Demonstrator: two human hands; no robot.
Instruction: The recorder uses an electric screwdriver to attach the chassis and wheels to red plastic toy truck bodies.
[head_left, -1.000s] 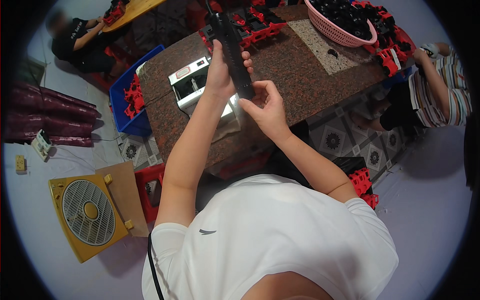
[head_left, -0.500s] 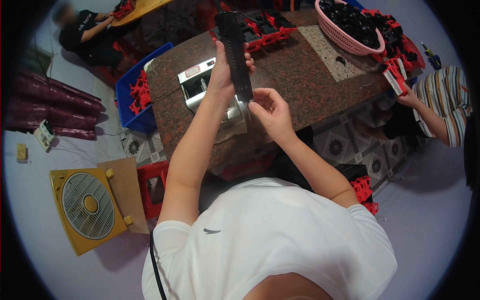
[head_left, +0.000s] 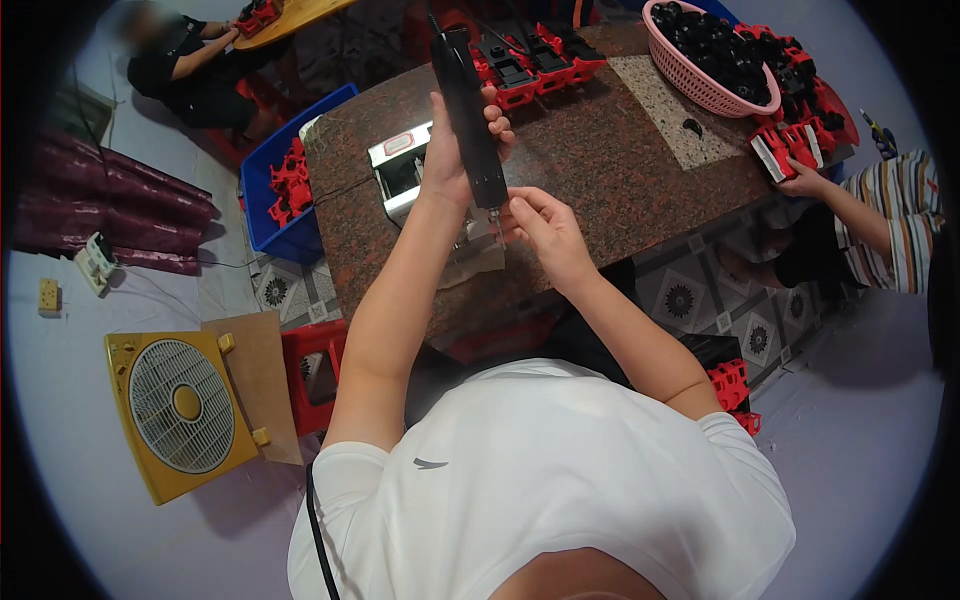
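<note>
A black electric screwdriver [head_left: 470, 125] points down toward me over the table, its cable running off the far end. My left hand [head_left: 448, 165] is wrapped round its body, with fingertips showing on the right side. At the lower end, the thumb and forefinger of my right hand [head_left: 550, 238] pinch at the thin metal bit [head_left: 494, 218]; the exact contact is partly hidden by the fingers. Behind my left forearm stands a silver box-shaped machine [head_left: 402, 165] with a dark opening, partly covered by the arm and tool.
Red-and-black parts [head_left: 540, 65] line the table's [head_left: 590, 150] far side. A pink basket [head_left: 705, 85] of black pieces stands at far right, beside a co-worker's hand [head_left: 805, 180] holding red-and-white parts. Left are a blue bin [head_left: 258, 210], a red stool [head_left: 312, 390] and a yellow fan [head_left: 185, 405].
My right fingers have shifted slightly at the screwdriver's lower end. The co-worker's red-and-white parts have turned and moved a little to the left. The whole view has drifted slightly.
</note>
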